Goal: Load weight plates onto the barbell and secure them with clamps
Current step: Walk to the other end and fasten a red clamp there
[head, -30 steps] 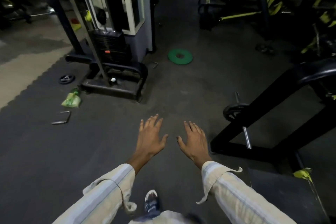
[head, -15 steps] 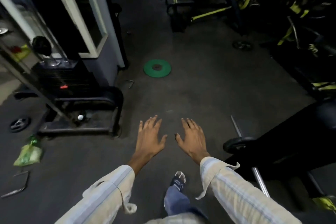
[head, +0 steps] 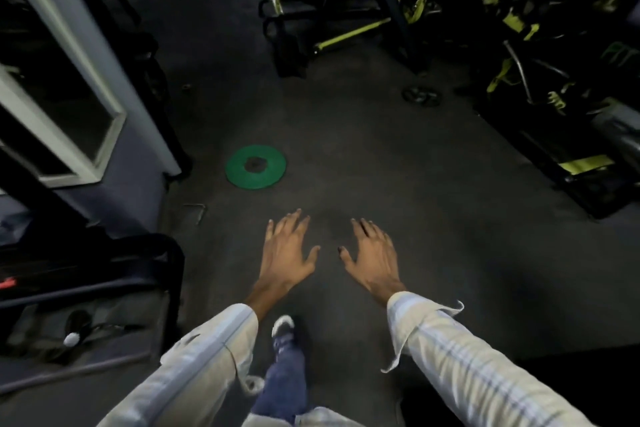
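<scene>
A green weight plate (head: 255,167) lies flat on the dark rubber floor, ahead and slightly left of my hands. My left hand (head: 285,251) is stretched out in front of me, palm down, fingers straight, holding nothing. My right hand (head: 372,255) is beside it in the same pose, also holding nothing. Both hover above the floor, short of the green plate. A small dark plate (head: 421,96) lies farther off to the right. A bent metal clip (head: 198,210) lies on the floor near the machine base. The barbell is out of view.
A cable machine with a weight stack (head: 79,274) and a pale pillar (head: 86,55) fills the left side. Black and yellow-green gym machines (head: 363,24) crowd the back and right. My shoe (head: 282,331) steps forward on the floor between them.
I have walked forward and the view has turned right: the green plate is nearer and the barbell and bench frame on the right have left the view. Both hands stay open.
</scene>
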